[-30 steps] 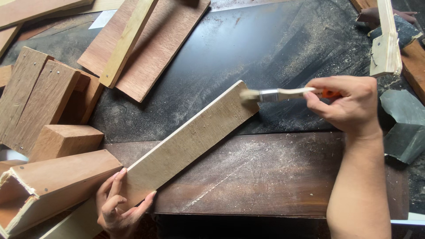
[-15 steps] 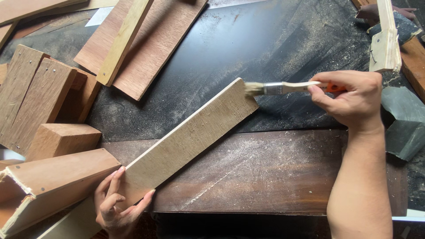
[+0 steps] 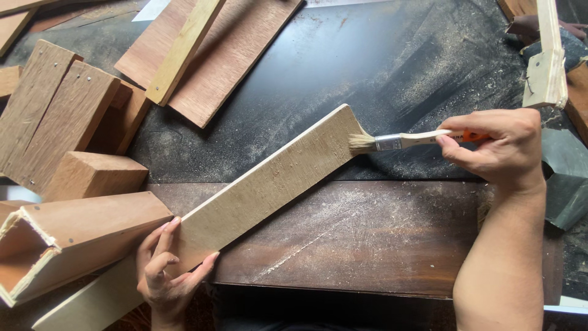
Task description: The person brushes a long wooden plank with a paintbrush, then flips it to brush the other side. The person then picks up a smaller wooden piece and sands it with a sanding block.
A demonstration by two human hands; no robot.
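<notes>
On the dusty surface (image 3: 380, 233) our left hand (image 3: 164, 270) pins the pale plank (image 3: 269, 184) by its near end (keeping it steady), while our right hand (image 3: 499, 147) pinches a paintbrush (image 3: 398, 141), bristles touching its far end.

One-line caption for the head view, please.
Left hand steadies a pale wooden board while the right hand holds a paintbrush at its far end above a sawdust-strewn dark bench.

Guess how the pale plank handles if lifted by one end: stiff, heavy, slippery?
The pale plank looks thin, straight and probably stiff. Likely light: the left hand props one end alone. Its dusty, rough-looking face should grip rather than slip.
</notes>
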